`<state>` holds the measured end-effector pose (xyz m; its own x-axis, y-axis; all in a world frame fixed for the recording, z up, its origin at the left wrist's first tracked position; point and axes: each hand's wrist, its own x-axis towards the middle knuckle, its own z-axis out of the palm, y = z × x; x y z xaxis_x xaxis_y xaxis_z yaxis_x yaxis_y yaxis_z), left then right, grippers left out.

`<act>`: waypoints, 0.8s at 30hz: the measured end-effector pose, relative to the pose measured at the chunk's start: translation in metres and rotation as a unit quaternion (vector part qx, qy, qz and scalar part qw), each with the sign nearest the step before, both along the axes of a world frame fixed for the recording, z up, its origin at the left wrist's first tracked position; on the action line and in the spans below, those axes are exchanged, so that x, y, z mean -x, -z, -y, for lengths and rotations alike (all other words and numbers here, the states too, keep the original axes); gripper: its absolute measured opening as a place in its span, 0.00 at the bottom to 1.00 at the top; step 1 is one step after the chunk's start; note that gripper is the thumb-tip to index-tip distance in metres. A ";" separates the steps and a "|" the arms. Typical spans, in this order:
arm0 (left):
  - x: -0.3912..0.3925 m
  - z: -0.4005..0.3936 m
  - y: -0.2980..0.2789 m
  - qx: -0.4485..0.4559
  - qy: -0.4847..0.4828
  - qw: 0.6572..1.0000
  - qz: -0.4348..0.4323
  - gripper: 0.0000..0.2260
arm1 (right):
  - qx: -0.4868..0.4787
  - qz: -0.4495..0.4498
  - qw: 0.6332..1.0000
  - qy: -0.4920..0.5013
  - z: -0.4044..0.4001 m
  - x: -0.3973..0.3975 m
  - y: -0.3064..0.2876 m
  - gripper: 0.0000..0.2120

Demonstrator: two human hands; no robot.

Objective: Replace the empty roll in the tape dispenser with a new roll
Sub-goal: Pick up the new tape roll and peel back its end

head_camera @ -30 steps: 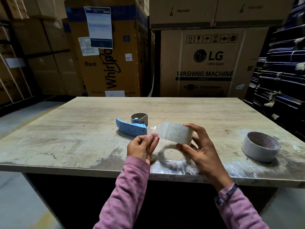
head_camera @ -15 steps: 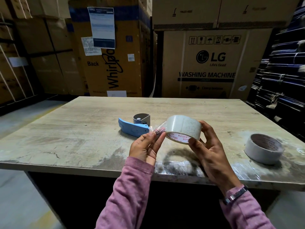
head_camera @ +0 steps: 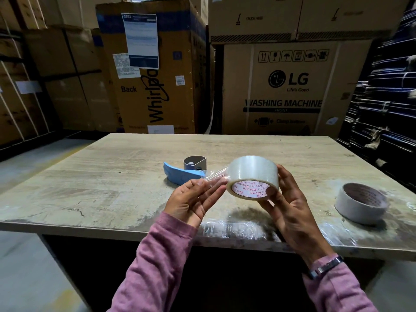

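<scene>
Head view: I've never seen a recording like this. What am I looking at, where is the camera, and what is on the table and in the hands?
No machine here: a person's two bare hands, filmed by a camera worn on the head, looking forward and down. The right hand holds a clear tape roll; the left hand pinches its peeled loose end. On the table lie a blue tape dispenser and, to the right, a second roll. Cardboard boxes stand behind.

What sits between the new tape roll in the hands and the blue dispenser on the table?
Nothing visible. The new tape roll, held by the right hand, hangs above bare table just right of the blue dispenser. Only the peeled tape end pinched by the left hand spans that gap.
</scene>
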<state>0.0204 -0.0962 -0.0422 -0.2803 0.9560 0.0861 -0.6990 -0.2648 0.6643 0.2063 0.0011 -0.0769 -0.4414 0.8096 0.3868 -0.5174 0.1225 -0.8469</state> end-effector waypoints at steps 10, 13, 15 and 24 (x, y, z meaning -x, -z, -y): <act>0.018 0.012 -0.013 0.023 0.052 0.991 -0.117 0.08 | -0.010 0.007 1.000 -0.008 0.002 0.000 -0.003 0.32; 0.020 0.012 -0.013 0.034 0.048 0.990 -0.128 0.08 | -0.017 0.006 1.000 -0.017 0.002 -0.001 -0.002 0.32; 0.020 0.013 -0.011 0.034 0.042 0.991 -0.119 0.05 | -0.014 0.004 1.000 -0.024 0.001 -0.001 -0.002 0.31; 0.021 0.007 -0.007 0.047 -0.003 0.993 -0.111 0.08 | 0.001 0.065 0.997 -0.040 -0.006 -0.002 0.006 0.26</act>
<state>-0.0007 -0.1036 -0.0354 -0.2696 0.9613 0.0571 -0.5316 -0.1980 0.8235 0.2086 0.0072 -0.0828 -0.5506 0.7706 0.3209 -0.4116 0.0839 -0.9075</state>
